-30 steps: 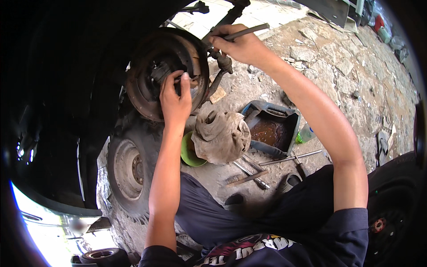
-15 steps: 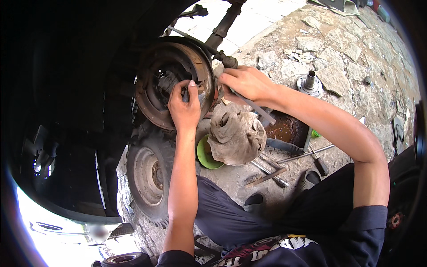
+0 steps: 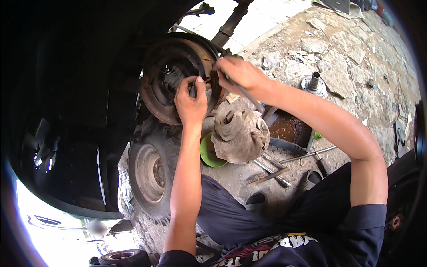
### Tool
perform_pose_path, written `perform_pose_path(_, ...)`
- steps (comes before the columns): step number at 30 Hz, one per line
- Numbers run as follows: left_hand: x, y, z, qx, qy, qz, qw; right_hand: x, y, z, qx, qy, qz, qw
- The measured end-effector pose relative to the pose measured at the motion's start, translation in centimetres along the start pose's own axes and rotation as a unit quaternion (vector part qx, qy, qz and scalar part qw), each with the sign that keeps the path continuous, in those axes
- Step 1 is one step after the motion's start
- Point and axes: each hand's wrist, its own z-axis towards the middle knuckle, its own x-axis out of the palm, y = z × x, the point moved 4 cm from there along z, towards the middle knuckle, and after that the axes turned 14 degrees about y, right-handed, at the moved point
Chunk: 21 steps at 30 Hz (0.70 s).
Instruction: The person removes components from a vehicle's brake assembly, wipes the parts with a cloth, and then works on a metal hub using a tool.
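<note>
A rusty round brake assembly [image 3: 155,100] with curved brake shoes hangs under the dark vehicle body. My left hand [image 3: 192,101] is at its lower right part, thumb and forefinger pinched together near the shoe's edge; whatever lies between them is too small to make out. My right hand [image 3: 244,78], slightly blurred, is wrapped round a long flat metal bar [image 3: 251,99] beside the assembly's right rim. One end of the bar sticks out below the palm, while its other end is hidden by the fingers.
Below lie a wheel [image 3: 151,171], a green bowl [image 3: 210,153] and a bundled grey cloth [image 3: 242,135]. An oily pan [image 3: 289,127], a wire brush [image 3: 267,176], a socket wrench [image 3: 280,180] and a screwdriver [image 3: 323,165] rest on the ground. Farther right stands a metal hub [image 3: 314,84].
My right hand has shifted up and left relative to the brake assembly, and the bar with it. My left hand keeps its pinch at nearly the same spot. The whole view has shifted slightly.
</note>
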Motion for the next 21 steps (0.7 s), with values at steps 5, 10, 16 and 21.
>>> perform_pose_path(5, 0.2, 0.1, 0.1, 0.0, -0.004, 0.001, 1.0, -0.1, 0.4, 0.8, 0.027, 0.022, 0.033, 0.999)
perform_pose_path(10, 0.0, 0.1, -0.1, -0.001, -0.004, 0.013, 1.0, 1.3, 1.7, -1.3, 0.033, 0.038, -0.011, 0.999)
perform_pose_path(16, 0.0, 0.2, 0.0, -0.005, -0.004, 0.007, 1.0, -1.0, -0.2, 2.5, 0.022, -0.006, 0.049, 0.999)
perform_pose_path(21, 0.2, -0.7, -0.1, -0.001, -0.001, 0.009, 1.0, 0.2, 0.1, 0.9, 0.061, 0.019, -0.038, 0.997)
